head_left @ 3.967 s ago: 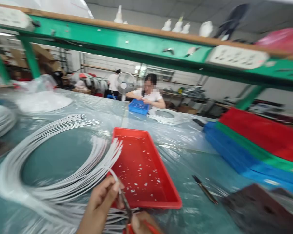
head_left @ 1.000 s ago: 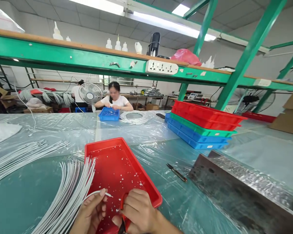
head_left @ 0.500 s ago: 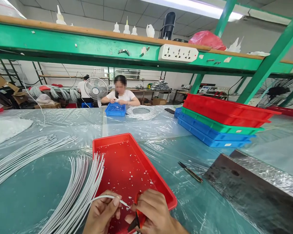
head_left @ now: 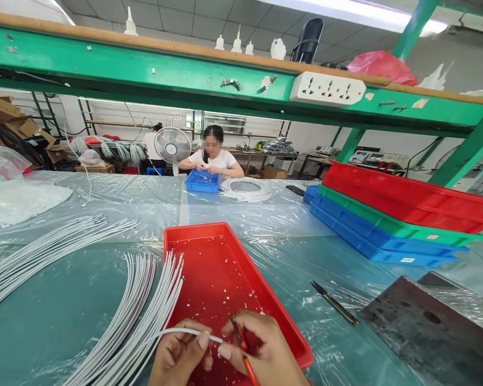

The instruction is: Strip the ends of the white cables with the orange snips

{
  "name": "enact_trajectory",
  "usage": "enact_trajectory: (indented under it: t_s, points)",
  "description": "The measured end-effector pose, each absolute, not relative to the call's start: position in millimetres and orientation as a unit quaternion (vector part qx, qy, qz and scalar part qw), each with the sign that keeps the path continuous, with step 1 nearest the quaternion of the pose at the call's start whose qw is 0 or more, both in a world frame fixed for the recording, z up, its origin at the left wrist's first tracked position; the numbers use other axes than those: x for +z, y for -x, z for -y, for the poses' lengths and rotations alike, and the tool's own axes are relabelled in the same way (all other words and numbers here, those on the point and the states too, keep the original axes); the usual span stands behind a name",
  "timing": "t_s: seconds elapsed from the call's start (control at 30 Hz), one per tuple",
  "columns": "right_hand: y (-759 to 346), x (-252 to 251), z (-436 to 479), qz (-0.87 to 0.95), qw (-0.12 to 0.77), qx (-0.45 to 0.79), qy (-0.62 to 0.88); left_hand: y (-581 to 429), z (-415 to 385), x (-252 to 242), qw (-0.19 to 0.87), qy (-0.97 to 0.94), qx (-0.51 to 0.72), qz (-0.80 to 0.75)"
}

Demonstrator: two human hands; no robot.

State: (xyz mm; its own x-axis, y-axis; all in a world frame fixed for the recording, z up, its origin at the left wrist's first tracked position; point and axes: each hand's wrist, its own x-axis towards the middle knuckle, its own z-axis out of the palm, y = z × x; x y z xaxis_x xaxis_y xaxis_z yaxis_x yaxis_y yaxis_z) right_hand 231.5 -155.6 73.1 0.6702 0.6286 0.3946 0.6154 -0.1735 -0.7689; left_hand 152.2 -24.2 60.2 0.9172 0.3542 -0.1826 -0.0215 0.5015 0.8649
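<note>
White wire (head_left: pixel 177 332) pinched in left-hand fingers (head_left: pixel 203 340), above red tray (head_left: pixel 209 268).

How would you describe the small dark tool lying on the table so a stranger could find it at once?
Start at the red tray before the person's hands. Right of it, on the plastic-covered table, lies a slim dark tool. Unlike the white cables, it lies alone.
</note>
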Motion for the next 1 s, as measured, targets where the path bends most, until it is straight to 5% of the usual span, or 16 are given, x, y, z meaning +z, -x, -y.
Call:
enact_trajectory:
  t_s: [0.1, 0.37, 1.0]
  points:
    - [-236, 92, 151, 0.378, 0.542, 0.094, 0.745, -154, 23, 65, 0.871, -0.436, 0.116, -0.195]
    - [-230, 67, 148, 0.409, 0.507, -0.008, 0.759, -157, 23, 66, 0.884, -0.418, 0.081, -0.194]
    - [-216, 53, 148, 0.366, 0.618, 0.037, 0.695, -154, 24, 64, 0.901, -0.354, 0.118, -0.22]
